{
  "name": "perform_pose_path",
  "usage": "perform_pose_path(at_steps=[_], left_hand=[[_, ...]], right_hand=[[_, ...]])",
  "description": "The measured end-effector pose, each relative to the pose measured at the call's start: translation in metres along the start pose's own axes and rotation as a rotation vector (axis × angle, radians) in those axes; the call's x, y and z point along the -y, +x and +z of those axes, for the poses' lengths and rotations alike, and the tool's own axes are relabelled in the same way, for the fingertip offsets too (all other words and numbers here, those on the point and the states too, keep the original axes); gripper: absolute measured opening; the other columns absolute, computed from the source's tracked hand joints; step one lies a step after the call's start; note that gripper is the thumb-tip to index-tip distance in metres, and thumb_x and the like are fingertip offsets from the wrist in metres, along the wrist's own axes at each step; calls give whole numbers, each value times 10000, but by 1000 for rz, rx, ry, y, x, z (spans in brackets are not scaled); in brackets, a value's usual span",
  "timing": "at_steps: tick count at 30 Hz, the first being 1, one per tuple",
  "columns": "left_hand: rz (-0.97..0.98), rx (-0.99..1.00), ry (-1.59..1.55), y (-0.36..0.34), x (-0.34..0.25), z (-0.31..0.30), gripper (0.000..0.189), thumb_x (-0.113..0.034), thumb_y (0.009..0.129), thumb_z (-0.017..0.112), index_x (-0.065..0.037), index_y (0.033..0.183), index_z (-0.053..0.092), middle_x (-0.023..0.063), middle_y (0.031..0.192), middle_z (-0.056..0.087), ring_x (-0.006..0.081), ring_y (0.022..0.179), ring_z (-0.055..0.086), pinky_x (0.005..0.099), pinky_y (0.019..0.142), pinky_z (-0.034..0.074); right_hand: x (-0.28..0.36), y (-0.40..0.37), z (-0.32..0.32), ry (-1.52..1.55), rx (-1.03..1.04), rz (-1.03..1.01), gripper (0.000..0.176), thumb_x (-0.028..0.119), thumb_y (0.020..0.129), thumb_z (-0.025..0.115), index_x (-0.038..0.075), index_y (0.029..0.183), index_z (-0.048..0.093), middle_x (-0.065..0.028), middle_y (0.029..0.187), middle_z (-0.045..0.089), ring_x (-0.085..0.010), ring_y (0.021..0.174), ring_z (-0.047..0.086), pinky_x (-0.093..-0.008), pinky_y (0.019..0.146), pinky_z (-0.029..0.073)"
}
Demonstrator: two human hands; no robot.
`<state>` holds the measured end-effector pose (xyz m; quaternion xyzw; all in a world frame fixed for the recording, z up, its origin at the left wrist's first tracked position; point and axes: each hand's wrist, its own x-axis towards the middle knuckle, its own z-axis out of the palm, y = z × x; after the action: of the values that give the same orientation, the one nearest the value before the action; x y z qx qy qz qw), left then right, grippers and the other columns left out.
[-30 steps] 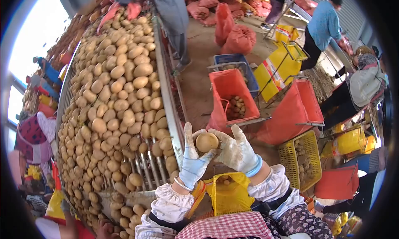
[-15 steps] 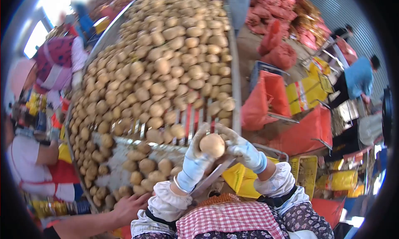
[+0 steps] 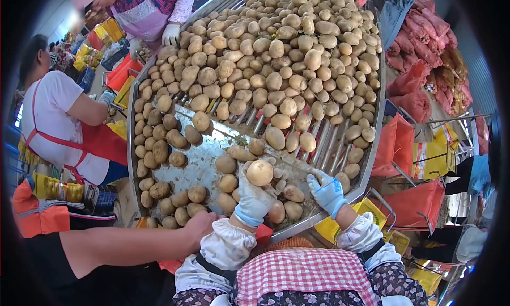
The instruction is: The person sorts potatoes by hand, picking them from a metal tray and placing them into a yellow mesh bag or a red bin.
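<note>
My left hand, in a pale blue and white glove, is closed around a round, light brown potato above the lower part of the sorting table. My right hand, gloved the same way, is held a little to the right with its fingers apart and nothing visible in them. A potato lies just beyond its fingertips. Several potatoes, among them a reddish one, rest on the metal sheet between and around my hands. Past them, a large heap of potatoes covers the slatted rollers.
Another person's bare arm reaches in from the lower left, close to my left sleeve. The table's metal rim runs along the right. Beyond it hang red bags and yellow bags on frames. Two co-workers stand at the left.
The view has swung left and down over the table. My left hand still has the potato; my right hand has drawn away from it to the right.
</note>
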<state>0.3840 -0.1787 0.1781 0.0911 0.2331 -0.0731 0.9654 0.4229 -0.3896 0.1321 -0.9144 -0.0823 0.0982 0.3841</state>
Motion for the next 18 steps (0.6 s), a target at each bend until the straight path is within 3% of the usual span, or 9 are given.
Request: perform_pose_path(at_steps=[3,5,8,10,11,13,14,15,18], left_hand=[[-9,249,-4,4,6,-18,495,-479,955,410,-43,1125,573,94,854,629,232,824,611,413,737,542],[4,148,154,5,14,-11,501,-477,970,402,-42,1174,543,86,918,630,219,873,609,404,755,535],[44,39,459,8,47,-21,505,-454,999,377,-37,1265,479,72,1064,612,196,963,597,366,812,513],[-52,173,802,-9,36,-16,437,-307,1036,352,-14,1355,411,89,1300,530,176,1161,531,279,954,445],[82,290,992,0,42,-71,435,-268,1025,394,-8,1373,397,139,1308,535,233,1171,542,320,959,440],[456,273,1612,-41,12,-40,439,-259,990,472,-10,1351,443,174,1277,557,297,1148,554,358,962,430],[373,95,1601,-65,-7,-22,416,-276,944,542,-17,1269,527,193,1207,588,327,1117,566,385,941,438],[549,35,1913,-83,-24,-42,437,-333,874,618,-31,1188,584,175,1145,619,310,1085,580,403,944,427],[434,-279,2571,-151,-47,-68,687,-441,705,718,-84,1263,534,159,1222,551,381,1182,456,499,1041,303]], right_hand=[[7,-5,-1,100,96,19,434,280,905,586,42,1265,553,-190,1171,628,-312,1081,612,-362,915,482],[32,-13,-1,930,131,-140,558,211,880,650,46,1371,444,-141,1285,545,-254,1163,551,-338,949,460],[47,-6,-7,533,240,-410,670,154,855,690,27,1419,351,-105,1326,459,-190,1187,485,-317,963,441],[40,-2,-4,810,262,-85,620,173,843,709,-13,1352,407,-96,1208,548,-173,1088,548,-301,931,464],[29,2,-5,879,275,22,608,183,836,717,-15,1333,427,-88,1167,574,-178,1051,570,-301,911,476],[17,4,-4,417,184,-173,655,264,791,747,-9,1307,448,-127,1109,619,-199,975,621,-314,840,512],[18,3,-7,266,187,-114,690,291,778,753,-10,1314,439,-162,1115,617,-227,988,628,-327,855,509],[22,4,-10,115,183,-57,725,318,765,760,-10,1322,431,-198,1122,616,-255,1001,635,-339,869,505],[27,9,4,183,172,-125,810,378,739,768,17,1365,401,-276,1280,502,-368,1165,535,-420,972,444]])
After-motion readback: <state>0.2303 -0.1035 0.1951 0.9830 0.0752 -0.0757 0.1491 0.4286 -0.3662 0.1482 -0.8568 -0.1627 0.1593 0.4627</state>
